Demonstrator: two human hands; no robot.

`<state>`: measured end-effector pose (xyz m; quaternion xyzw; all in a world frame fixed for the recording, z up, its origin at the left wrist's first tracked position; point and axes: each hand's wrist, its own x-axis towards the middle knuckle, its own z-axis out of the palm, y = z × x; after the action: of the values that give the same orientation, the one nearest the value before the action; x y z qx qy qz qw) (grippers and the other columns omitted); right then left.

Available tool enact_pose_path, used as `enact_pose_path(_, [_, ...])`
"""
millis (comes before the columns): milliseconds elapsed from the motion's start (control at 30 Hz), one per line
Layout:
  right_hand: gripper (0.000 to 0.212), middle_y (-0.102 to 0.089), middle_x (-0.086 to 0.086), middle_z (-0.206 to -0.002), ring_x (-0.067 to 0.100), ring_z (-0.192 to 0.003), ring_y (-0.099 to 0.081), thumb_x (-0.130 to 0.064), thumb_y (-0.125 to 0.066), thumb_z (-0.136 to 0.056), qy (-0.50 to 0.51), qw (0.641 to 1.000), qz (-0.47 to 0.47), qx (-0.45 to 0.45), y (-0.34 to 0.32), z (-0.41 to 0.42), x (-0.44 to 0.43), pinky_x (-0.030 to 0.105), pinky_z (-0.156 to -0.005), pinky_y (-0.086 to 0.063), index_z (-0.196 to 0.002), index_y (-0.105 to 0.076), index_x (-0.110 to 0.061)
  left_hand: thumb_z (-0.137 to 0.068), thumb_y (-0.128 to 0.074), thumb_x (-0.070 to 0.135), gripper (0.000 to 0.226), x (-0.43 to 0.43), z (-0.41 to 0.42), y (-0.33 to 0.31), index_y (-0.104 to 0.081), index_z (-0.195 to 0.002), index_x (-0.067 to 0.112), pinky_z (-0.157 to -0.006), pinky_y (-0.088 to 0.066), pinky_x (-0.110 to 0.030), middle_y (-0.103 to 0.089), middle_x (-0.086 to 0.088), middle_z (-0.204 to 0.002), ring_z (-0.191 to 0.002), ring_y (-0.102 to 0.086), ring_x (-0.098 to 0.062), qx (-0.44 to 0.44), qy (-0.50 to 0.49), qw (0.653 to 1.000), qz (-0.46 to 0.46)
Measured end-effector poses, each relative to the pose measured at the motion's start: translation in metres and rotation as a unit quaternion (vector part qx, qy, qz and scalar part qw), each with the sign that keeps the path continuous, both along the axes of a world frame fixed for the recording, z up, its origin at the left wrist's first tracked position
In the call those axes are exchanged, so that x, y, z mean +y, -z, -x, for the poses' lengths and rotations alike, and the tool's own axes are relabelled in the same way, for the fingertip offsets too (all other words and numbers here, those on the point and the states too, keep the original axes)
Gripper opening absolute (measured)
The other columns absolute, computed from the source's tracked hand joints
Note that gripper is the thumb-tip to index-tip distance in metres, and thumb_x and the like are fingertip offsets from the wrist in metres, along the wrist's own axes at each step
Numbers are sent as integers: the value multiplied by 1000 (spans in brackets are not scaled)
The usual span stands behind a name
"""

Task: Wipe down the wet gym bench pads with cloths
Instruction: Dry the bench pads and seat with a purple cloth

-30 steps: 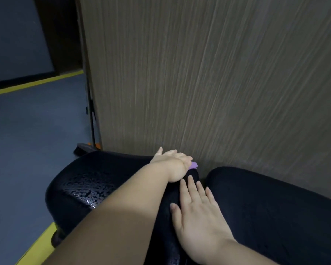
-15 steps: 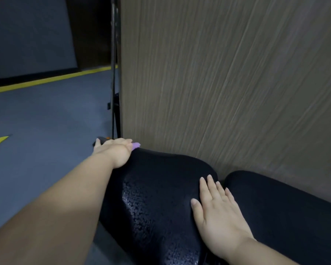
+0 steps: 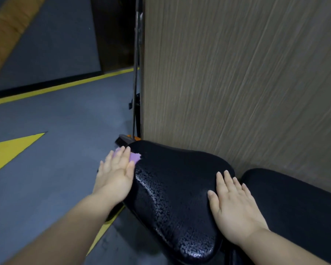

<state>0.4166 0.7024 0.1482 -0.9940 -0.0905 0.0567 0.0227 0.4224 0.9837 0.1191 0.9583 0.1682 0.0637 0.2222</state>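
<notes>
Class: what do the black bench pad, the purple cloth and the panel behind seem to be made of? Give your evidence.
Bench pad: probably vinyl or leatherette, glossy, water beading on it. Purple cloth: soft fabric, matte, ragged edge; weave unclear. Panel: wood-grain laminate or veneer, matte, fine streaks.

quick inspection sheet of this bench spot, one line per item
surface: pad black, beaded with water; second pad to its right
job's things: purple cloth at the pad's left edge, under the left hand
clutter: dark object with an orange bit, on the floor behind the pad
grippers: left hand flat on cloth; right hand flat on pad
cables: nothing seen
surroundings: wood panel behind; grey floor with yellow lines; thin pole at panel edge
</notes>
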Motion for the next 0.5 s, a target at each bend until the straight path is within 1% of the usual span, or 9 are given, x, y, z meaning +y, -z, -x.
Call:
enact_pose_path(67, [64, 13, 5, -161, 21, -149, 6, -47, -6, -100, 0, 1000, -1, -2, -1, 0, 1, 37, -121, 1, -153, 10, -15, -95, -3, 55, 62, -27, 23, 6, -9, -154, 35, -117, 14, -28, -3, 19, -160, -146, 12, -3, -62, 41, 997, 9])
enact_pose_path(133, [64, 13, 5, -161, 20, -149, 6, -47, -6, -100, 0, 1000, -3, -3, -1, 0, 2, 36, -121, 0, -153, 10, -16, -85, 4, 58, 71, -53, 43, 9, -14, -152, 39, -113, 21, -23, -5, 27, -155, -141, 15, 6, -98, 90, 991, 23])
enact_pose_path(200, [63, 13, 4, -161, 20, -149, 6, -47, -6, -100, 0, 1000, -2, -2, -2, 1, 1, 36, -121, 0, -153, 10, -16, -83, 7, 57, 69, -66, 53, 13, -9, -149, 45, -113, 23, -24, 3, 35, -149, -139, 20, 11, -111, 120, 986, 12])
enact_pose_path(233, [63, 13, 4, -161, 20, -149, 6, -47, -6, -100, 1, 1000, -2, -2, -2, 1, 1, 36, -121, 0, -153, 10, -17, -83, 7, 56, 66, -66, 55, 14, -7, -148, 47, -114, 23, -26, 6, 38, -147, -139, 21, 11, -113, 136, 984, -1])
enact_pose_path(267, [63, 13, 3, -161, 19, -149, 6, -47, -6, -100, 0, 1000, -1, -2, -1, 1, 1, 35, -121, 0, -153, 10, -17, -85, 6, 55, 64, -62, 54, 16, -7, -147, 48, -114, 22, -28, 5, 39, -147, -140, 19, 10, -117, 153, 981, -9])
enact_pose_path(367, [62, 13, 2, -161, 18, -149, 6, -47, -5, -100, 3, 1000, 2, -4, -1, -1, 0, 34, -121, 1, -153, 10, -19, -94, -5, 54, 60, -35, 37, 17, -30, -148, 42, -117, 16, -34, -21, 29, -152, -146, -6, 1, -138, 184, 973, -31])
enact_pose_path(400, [62, 13, 2, -161, 17, -149, 6, -47, -5, -100, 4, 1000, 3, -3, 0, 0, 0, 34, -121, 1, -153, 10, -19, -94, -4, 56, 63, -23, 28, 16, -33, -148, 40, -117, 15, -34, -26, 25, -153, -147, -11, -3, -136, 170, 975, -43])
enact_pose_path(467, [63, 12, 2, -161, 17, -149, 6, -47, -6, -99, 4, 1000, 3, -6, 0, 0, 1, 34, -121, 1, -153, 9, -19, -88, 1, 58, 71, 2, 7, 10, -31, -149, 40, -116, 16, -37, -25, 22, -155, -147, -9, -6, -101, 117, 986, -58])
enact_pose_path(500, [63, 12, 2, -161, 17, -149, 5, -48, -6, -99, 3, 1000, 4, -8, 0, 0, 1, 34, -121, 0, -153, 9, -19, -90, 1, 56, 68, 13, -4, 7, -30, -149, 40, -116, 15, -39, -23, 21, -156, -148, -8, -7, -73, 91, 991, -61])
